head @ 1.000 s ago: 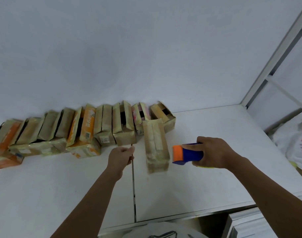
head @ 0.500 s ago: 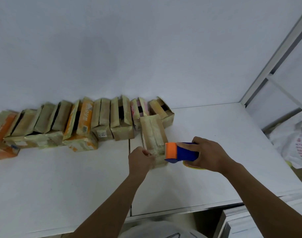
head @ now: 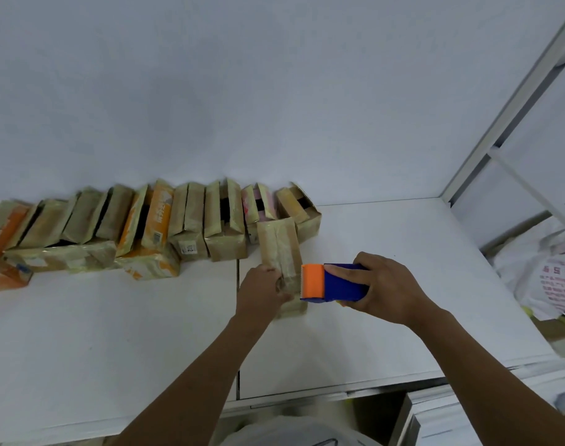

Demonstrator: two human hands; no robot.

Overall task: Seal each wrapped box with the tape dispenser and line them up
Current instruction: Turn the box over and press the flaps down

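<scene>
Fingers (head: 271,276) of the left hand (head: 261,292) curl round the near end of the box (head: 278,249), which lies on the table (head: 113,333). Its long axis runs away toward the row of boxes (head: 146,226). The right hand (head: 384,288) grips the tape dispenser (head: 334,282), whose orange edge is just right of that end.

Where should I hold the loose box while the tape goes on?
Probably its near end, from the left, as the left hand does now. The box lies lengthwise away from you, the tape dispenser meets its right side, and its far end crowds the row of boxes.
</scene>
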